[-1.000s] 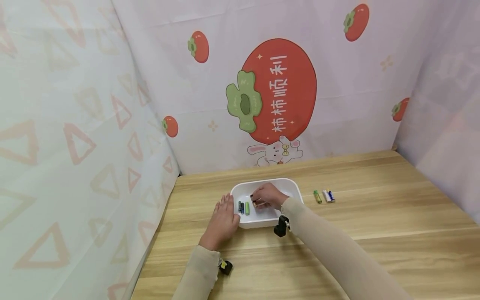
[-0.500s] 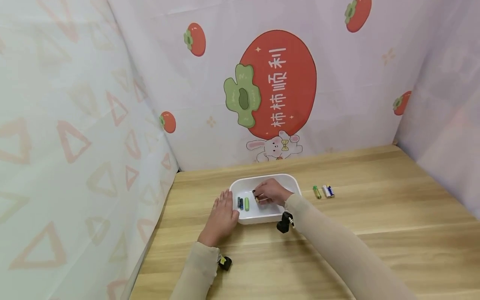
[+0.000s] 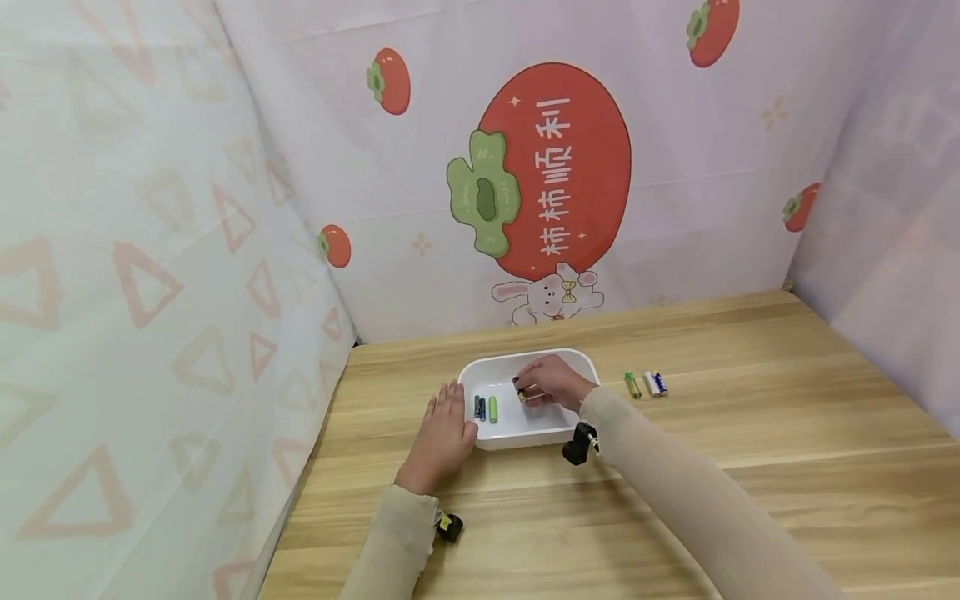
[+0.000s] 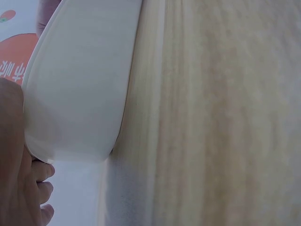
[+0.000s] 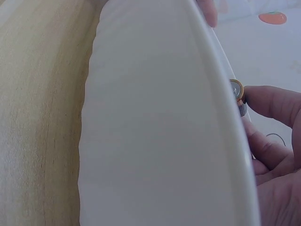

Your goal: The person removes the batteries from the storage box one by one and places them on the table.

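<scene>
A white tray [image 3: 525,437] stands on the wooden table. Inside it, at the left, a dark battery [image 3: 477,407], another dark battery [image 3: 483,409] and a lime-green battery [image 3: 492,409] lie side by side. My right hand [image 3: 553,383] is over the tray's interior and pinches a black and copper-coloured battery [image 3: 521,393] between thumb and fingers. The end of that battery [image 5: 236,89] shows past the tray wall in the right wrist view. With fingers extended, my left hand [image 3: 441,433] rests along the tray's left rim; part of it appears at the tray's corner in the left wrist view.
Right of the tray, a green battery [image 3: 633,385], a white battery [image 3: 650,384] and a blue-and-white battery [image 3: 661,384] lie on the table [image 3: 720,467]. Patterned cloth [image 3: 420,308] hangs behind the table and at both sides.
My right hand has shifted slightly right inside the tray, still holding the black and copper-coloured battery. The left hand stays at the rim. The head view has tilted down a little.
</scene>
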`<state>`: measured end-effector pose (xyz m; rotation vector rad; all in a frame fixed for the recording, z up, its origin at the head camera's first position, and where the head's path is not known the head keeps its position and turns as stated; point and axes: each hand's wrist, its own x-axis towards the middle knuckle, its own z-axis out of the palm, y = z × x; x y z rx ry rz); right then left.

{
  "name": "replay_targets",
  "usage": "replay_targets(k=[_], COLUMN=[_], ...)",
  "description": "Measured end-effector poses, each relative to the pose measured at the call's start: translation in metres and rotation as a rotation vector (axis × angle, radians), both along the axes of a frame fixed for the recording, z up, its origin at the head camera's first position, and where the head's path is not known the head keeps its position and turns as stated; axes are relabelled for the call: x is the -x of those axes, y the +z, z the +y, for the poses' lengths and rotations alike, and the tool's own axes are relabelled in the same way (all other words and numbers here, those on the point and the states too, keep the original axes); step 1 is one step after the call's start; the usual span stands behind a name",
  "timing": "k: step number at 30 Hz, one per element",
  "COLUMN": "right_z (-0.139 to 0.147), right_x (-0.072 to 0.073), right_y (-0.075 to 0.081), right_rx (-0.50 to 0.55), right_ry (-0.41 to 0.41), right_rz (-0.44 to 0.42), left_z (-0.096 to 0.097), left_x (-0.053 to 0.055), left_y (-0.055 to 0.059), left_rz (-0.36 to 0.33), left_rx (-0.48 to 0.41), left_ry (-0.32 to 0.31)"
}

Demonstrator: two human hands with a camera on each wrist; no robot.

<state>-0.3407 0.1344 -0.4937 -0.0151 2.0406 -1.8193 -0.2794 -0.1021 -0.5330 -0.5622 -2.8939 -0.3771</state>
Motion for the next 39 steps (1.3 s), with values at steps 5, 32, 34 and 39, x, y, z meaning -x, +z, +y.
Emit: replay_targets(k=[5, 32, 34, 39], right_z=[0.006, 0.045, 0.049, 0.061], right_x=[0.000, -0.010, -0.011, -0.010], right_y=[0.000, 0.010, 0.012, 0.018], right_rx=[0.006, 0.025, 0.024, 0.021], right_ry=[-0.004, -0.042, -0.045, -0.054], right_rz=[-0.012, 0.010, 0.022, 0.032], left_z=[0.000, -0.001, -0.001, 0.000], left_x=[0.001, -0.002, -0.002, -0.001], left_y=[0.000, -0.001, -0.001, -0.001], left_rz=[0.024, -0.003, 0.000, 0.001], left_rx=[0.015, 0.021, 0.020, 0.025], left_ry=[-0.002, 0.000, -0.001, -0.002])
